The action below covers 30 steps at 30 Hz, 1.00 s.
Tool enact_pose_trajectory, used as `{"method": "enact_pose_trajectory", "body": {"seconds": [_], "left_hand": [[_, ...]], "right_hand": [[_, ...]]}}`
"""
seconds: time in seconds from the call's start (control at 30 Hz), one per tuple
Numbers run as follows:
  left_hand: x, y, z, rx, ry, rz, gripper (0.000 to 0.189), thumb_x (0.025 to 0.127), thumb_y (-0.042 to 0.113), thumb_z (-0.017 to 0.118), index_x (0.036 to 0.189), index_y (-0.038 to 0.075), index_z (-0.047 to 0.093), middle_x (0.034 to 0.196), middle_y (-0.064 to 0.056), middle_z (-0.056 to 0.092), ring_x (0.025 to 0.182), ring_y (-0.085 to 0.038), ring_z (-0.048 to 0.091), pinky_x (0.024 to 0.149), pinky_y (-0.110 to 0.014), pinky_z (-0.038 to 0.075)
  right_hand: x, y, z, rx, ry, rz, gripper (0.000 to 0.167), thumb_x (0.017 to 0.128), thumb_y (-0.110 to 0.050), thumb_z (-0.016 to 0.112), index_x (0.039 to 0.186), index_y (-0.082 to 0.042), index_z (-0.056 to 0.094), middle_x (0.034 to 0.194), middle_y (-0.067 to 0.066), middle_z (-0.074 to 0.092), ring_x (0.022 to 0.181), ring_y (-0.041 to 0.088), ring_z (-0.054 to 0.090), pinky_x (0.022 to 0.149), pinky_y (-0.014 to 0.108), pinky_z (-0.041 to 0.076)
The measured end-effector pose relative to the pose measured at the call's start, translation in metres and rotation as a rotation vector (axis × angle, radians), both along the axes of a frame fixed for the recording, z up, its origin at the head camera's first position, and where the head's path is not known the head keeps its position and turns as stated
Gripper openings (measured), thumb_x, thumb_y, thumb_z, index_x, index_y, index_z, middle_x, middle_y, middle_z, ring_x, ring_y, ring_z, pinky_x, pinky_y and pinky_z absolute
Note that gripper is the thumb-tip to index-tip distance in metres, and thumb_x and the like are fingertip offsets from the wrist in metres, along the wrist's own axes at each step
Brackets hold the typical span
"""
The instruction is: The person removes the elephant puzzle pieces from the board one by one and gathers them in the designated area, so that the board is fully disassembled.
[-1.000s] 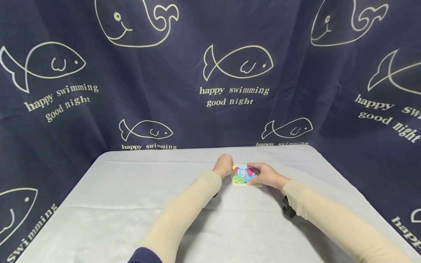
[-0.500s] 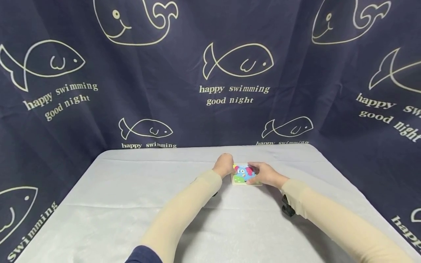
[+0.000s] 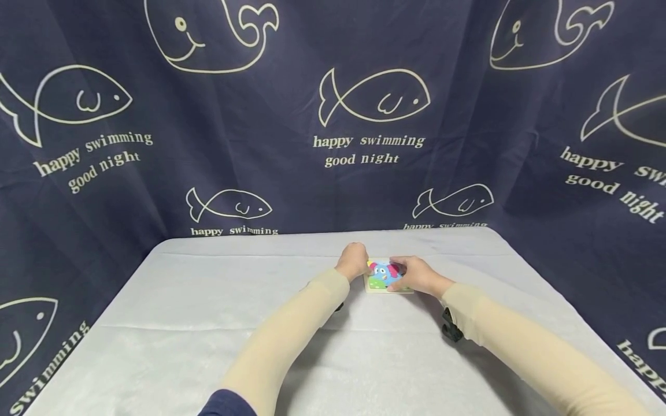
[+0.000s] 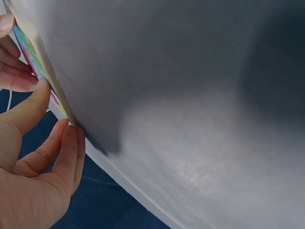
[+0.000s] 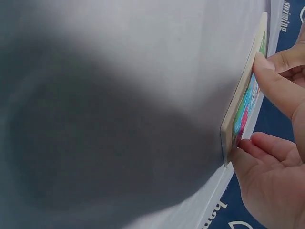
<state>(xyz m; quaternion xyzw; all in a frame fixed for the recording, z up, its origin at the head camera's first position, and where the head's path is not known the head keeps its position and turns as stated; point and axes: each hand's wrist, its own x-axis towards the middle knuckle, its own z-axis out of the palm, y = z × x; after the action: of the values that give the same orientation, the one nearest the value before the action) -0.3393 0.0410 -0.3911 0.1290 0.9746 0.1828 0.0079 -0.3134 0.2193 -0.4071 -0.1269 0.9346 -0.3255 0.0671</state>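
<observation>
A small wooden elephant puzzle (image 3: pixel 384 276), a thin board with a blue, pink-eared animal on green ground, is at the far part of the table. My left hand (image 3: pixel 354 261) holds its left end; in the left wrist view the thumb (image 4: pixel 35 102) presses on the face and the curled fingers (image 4: pixel 66 148) meet the end. My right hand (image 3: pixel 418 276) spans the right part, covering some of the picture. In the right wrist view its thumb (image 5: pixel 274 83) lies at the pale near edge, with fingers at the board's lower end.
The puzzle is on a table with a whitish cloth (image 3: pixel 208 323), close to its back edge. Behind and beside it hangs a dark blue curtain (image 3: pixel 291 115) printed with fish and words. A black wrist strap (image 3: pixel 451 325) shows under the right sleeve.
Both hands keep their places on the puzzle, with only a very slight shift of the whole head view.
</observation>
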Motion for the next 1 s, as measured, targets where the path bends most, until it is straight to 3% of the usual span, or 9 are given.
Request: {"method": "enact_pose_trajectory", "body": {"seconds": [0.43, 0.7, 1.0], "left_hand": [[-0.003, 0.011, -0.012, -0.019, -0.005, 0.09, 0.035, 0.073, 0.019, 0.085, 0.1, 0.003, 0.07, 0.102, -0.008, 0.071, 0.1, -0.022, 0.067, 0.092, -0.03, 0.054], [-0.004, 0.006, -0.006, 0.074, 0.004, 0.094, 0.026, 0.072, 0.018, 0.086, 0.085, 0.004, 0.068, 0.085, -0.005, 0.067, 0.086, -0.02, 0.063, 0.083, -0.028, 0.055], [-0.004, 0.005, -0.006, 0.08, -0.008, 0.088, 0.025, 0.073, 0.018, 0.086, 0.082, 0.004, 0.068, 0.083, -0.005, 0.067, 0.085, -0.019, 0.062, 0.085, -0.028, 0.054]], "right_hand": [[0.002, -0.002, -0.002, -0.028, -0.016, 0.006, 0.085, 0.07, -0.017, 0.087, 0.139, 0.01, 0.043, 0.139, 0.028, 0.049, 0.126, 0.04, 0.05, 0.106, 0.048, 0.042], [0.0, -0.001, 0.0, -0.037, -0.023, 0.003, 0.085, 0.071, -0.018, 0.086, 0.139, 0.009, 0.043, 0.14, 0.028, 0.049, 0.127, 0.04, 0.05, 0.107, 0.048, 0.041], [-0.002, -0.011, -0.002, -0.01, 0.085, -0.009, 0.07, 0.072, -0.016, 0.085, 0.131, 0.006, 0.055, 0.133, 0.024, 0.057, 0.126, 0.04, 0.051, 0.108, 0.048, 0.041]]}}
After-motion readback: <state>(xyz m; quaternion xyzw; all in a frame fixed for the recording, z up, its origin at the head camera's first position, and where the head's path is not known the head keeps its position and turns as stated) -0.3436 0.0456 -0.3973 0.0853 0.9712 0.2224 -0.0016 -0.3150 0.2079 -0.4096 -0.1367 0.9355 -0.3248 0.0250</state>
